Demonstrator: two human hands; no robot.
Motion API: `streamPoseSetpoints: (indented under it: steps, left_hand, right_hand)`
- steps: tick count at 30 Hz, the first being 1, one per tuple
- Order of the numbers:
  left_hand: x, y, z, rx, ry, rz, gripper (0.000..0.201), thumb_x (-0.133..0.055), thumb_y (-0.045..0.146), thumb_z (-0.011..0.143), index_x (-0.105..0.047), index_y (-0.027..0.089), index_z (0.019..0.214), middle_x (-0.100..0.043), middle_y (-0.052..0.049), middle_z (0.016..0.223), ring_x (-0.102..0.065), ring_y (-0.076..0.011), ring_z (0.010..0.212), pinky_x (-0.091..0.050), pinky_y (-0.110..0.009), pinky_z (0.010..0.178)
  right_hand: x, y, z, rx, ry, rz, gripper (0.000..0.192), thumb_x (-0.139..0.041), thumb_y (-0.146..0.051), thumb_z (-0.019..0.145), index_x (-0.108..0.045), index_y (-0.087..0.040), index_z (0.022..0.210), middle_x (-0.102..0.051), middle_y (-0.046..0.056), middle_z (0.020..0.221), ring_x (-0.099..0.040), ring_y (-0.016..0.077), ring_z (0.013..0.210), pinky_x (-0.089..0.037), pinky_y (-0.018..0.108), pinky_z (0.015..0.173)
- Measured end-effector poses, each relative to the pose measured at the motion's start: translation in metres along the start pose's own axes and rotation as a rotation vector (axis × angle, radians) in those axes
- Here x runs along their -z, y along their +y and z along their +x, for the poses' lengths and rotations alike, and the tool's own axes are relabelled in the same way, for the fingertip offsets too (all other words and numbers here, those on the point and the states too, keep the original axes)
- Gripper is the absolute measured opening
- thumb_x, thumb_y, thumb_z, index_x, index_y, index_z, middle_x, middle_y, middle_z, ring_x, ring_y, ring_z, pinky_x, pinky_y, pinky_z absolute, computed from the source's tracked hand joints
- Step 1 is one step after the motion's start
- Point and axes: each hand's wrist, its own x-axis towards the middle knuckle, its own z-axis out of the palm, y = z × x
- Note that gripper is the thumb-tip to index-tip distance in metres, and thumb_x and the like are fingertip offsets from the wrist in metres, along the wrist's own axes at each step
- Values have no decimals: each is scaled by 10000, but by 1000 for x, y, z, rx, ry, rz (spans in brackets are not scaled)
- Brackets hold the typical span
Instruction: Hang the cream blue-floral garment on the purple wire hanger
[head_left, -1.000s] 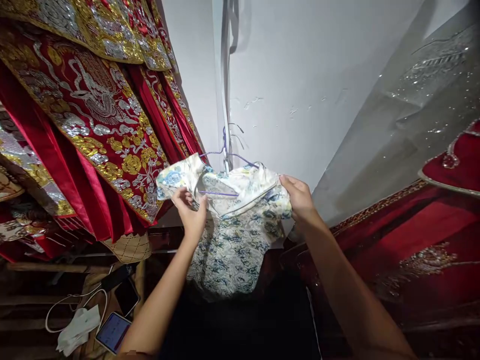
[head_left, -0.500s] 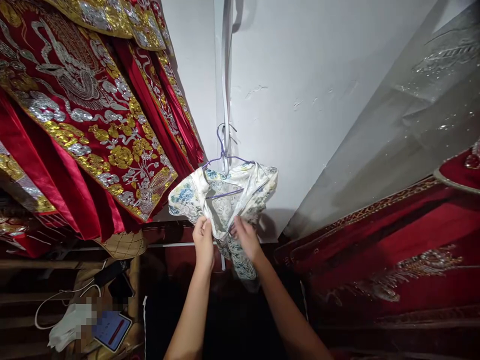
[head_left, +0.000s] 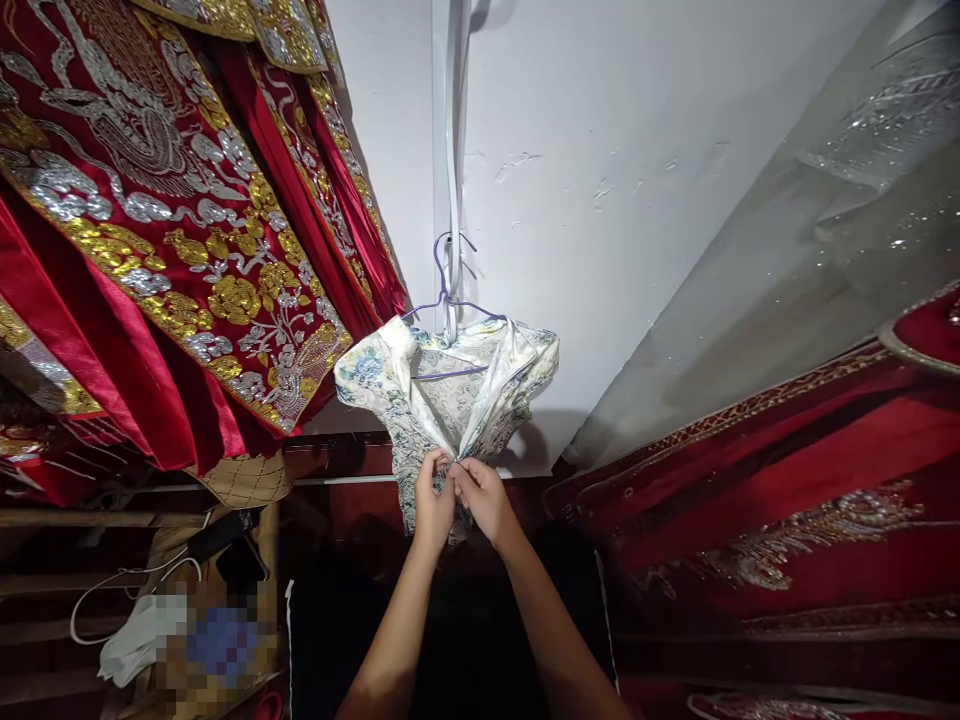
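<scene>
A short-sleeved floral dress point(head_left: 367, 372), white with blue and green pattern, hangs on a purple wire hanger point(head_left: 441, 268) in front of me. Its neckline is open in a deep V. At the point of the V, my left hand point(head_left: 435, 498) pinches the left front edge. Right beside it, my right hand point(head_left: 481, 498) pinches the other front edge, with the fingertips of both hands nearly touching. Whatever small fastening lies between the fingers is too small to make out. The lower part of the dress is partly hidden behind my hands.
Red costumes with gold and silver sequins point(head_left: 247, 290) hang at left. A white strap point(head_left: 452, 150) runs down the white wall point(head_left: 585, 200). More red garments point(head_left: 750, 490) under clear plastic are at right. A wooden chair point(head_left: 268, 535) holding cables and a white cloth stands lower left.
Both hands have come together at the bottom of the neckline, bringing the two front edges to one point. The dress front now hangs straighter and the V is narrower at its base.
</scene>
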Motion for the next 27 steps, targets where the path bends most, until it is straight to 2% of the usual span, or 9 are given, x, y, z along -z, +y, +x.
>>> streamPoseSetpoints:
  steps: [3, 5, 8, 10, 14, 16, 21, 25, 27]
  left_hand:
    - [0, 6, -3, -89, -23, 136, 126, -584, 299, 912, -612, 200, 986, -625, -46, 896, -592, -200, 871, -458, -312, 820]
    - [0, 11, -4, -162, -39, 204, 128, -550, 308, 941, -578, 198, 881, -596, -40, 842, -570, -192, 820, -444, -302, 779]
    - [-2, 13, -4, -255, -82, 296, 149, -503, 280, 966, -518, 206, 838, -558, -41, 820, -545, -192, 798, -430, -295, 750]
    - [-3, 12, -2, -302, -109, 352, 124, -493, 257, 966, -500, 211, 851, -553, -47, 831, -545, -200, 813, -431, -300, 758]
    - [6, 17, 17, -369, -170, 461, 118, -477, 213, 954, -469, 215, 836, -552, -47, 839, -551, -207, 833, -430, -304, 767]
    - [13, 23, 30, -381, -239, 535, 131, -469, 190, 943, -450, 215, 816, -539, -39, 826, -538, -198, 806, -419, -293, 735]
    - [24, 37, 50, -403, -426, 695, 129, -458, 141, 910, -419, 219, 815, -524, -29, 829, -512, -189, 790, -390, -279, 699]
    - [28, 41, 51, -408, -454, 741, 113, -444, 147, 913, -424, 220, 830, -525, -37, 847, -513, -197, 807, -395, -289, 710]
    - [31, 37, 47, -381, -455, 738, 99, -440, 163, 921, -435, 220, 841, -529, -36, 848, -520, -198, 806, -402, -291, 717]
  right_hand:
    - [6, -20, 5, -60, -122, -16, 309, -585, -377, 875, -615, -223, 609, -564, 41, 503, -465, 149, 451, -355, 309, 464]
    - [10, -42, 16, -87, -153, 10, 315, -579, -346, 874, -634, -219, 592, -551, 35, 461, -435, 136, 415, -334, 297, 441]
    - [16, -88, 46, -7, -91, 49, 271, -612, -317, 853, -660, -192, 617, -584, 34, 490, -434, 111, 413, -313, 264, 418]
    - [16, -123, 71, 56, -31, 66, 278, -615, -323, 851, -654, -172, 621, -562, 8, 466, -360, 75, 373, -252, 232, 384]
    - [8, -174, 101, 133, -32, 94, 234, -590, -275, 848, -666, -132, 679, -601, 12, 483, -369, 54, 370, -241, 194, 376]
    - [1, -183, 102, 157, -20, 118, 229, -579, -249, 844, -657, -118, 672, -590, 14, 459, -371, 50, 361, -239, 184, 373]
    - [-7, -179, 99, 170, 38, 224, 222, -582, -243, 846, -645, -119, 674, -582, 9, 471, -378, 38, 366, -233, 168, 371]
    - [-6, -175, 106, 185, 29, 249, 221, -603, -290, 836, -645, -133, 687, -581, 4, 490, -393, 44, 382, -230, 175, 373]
    - [-4, -166, 107, 180, 14, 219, 224, -609, -318, 827, -643, -144, 691, -577, -4, 491, -379, 49, 378, -233, 185, 376]
